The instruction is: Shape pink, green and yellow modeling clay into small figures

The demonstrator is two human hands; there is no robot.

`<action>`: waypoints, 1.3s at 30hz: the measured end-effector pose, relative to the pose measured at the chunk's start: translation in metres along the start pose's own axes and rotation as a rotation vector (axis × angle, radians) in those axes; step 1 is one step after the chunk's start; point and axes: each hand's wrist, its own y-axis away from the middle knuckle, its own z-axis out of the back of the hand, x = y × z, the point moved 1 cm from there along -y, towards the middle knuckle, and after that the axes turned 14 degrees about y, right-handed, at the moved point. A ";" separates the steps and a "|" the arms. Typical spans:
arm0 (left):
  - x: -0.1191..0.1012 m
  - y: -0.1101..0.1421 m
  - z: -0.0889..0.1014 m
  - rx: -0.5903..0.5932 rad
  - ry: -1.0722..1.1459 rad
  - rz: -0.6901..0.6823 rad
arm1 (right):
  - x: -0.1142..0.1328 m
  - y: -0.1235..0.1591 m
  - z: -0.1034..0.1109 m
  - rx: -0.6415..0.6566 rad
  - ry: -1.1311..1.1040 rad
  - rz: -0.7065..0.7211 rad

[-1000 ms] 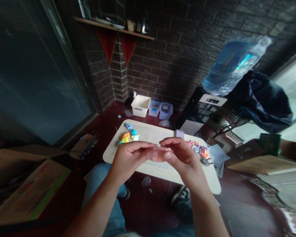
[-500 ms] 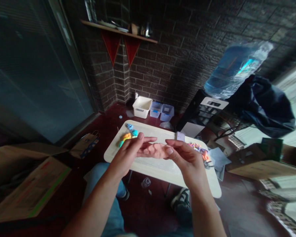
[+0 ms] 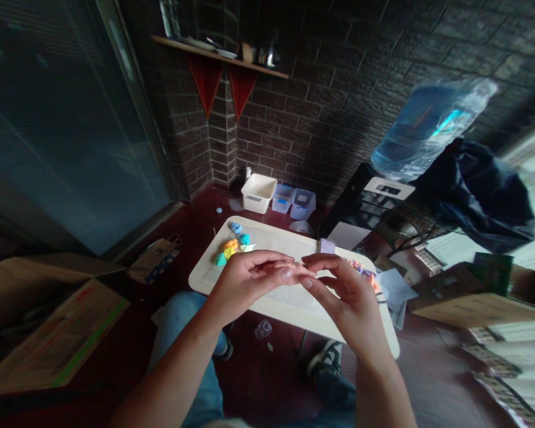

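Observation:
A flattened piece of peach-coloured modelling clay [image 3: 296, 269] is held up above the table [image 3: 289, 306], stretched between both hands. My left hand [image 3: 247, 279] pinches its left part, with the thumb in front and the fingers behind. At the right end, the thumb and fingertips of my right hand [image 3: 348, 291] close on it. Behind my left hand, lumps of modelling clay lie on the table: blue [image 3: 236, 227], teal [image 3: 245, 239], orange [image 3: 230, 244], yellow [image 3: 229, 252], white [image 3: 248, 247] and green [image 3: 221, 260]. Beyond my right hand is a pile of small multicoloured pieces [image 3: 361, 271], partly hidden.
A lilac block-like item [image 3: 327, 246] sits at the table's far edge. Behind it stand a cream bin [image 3: 257, 196], clear boxes [image 3: 303, 205] and a water dispenser [image 3: 356, 202]. Cardboard boxes [image 3: 84, 333] lie to the left; a plastic cup [image 3: 263, 329] is on the floor.
The clay was turned broad side toward me half a second ago and now shows thin and edge-on. My left thumb has come down onto its front. The view has shifted slightly.

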 end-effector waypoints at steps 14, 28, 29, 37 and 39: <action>-0.008 0.005 -0.003 0.016 -0.163 -0.030 | -0.002 0.000 0.007 0.070 0.055 0.058; 0.002 0.003 0.004 -0.028 -0.213 -0.107 | 0.005 -0.005 0.005 0.091 0.127 0.217; 0.003 0.003 0.003 -0.031 -0.200 -0.106 | 0.005 -0.006 0.005 0.090 0.130 0.224; 0.000 0.007 0.004 -0.023 -0.205 -0.076 | 0.001 -0.006 0.006 0.088 0.064 0.180; -0.003 0.007 0.004 -0.018 -0.238 -0.094 | 0.002 -0.006 0.007 0.089 0.057 0.185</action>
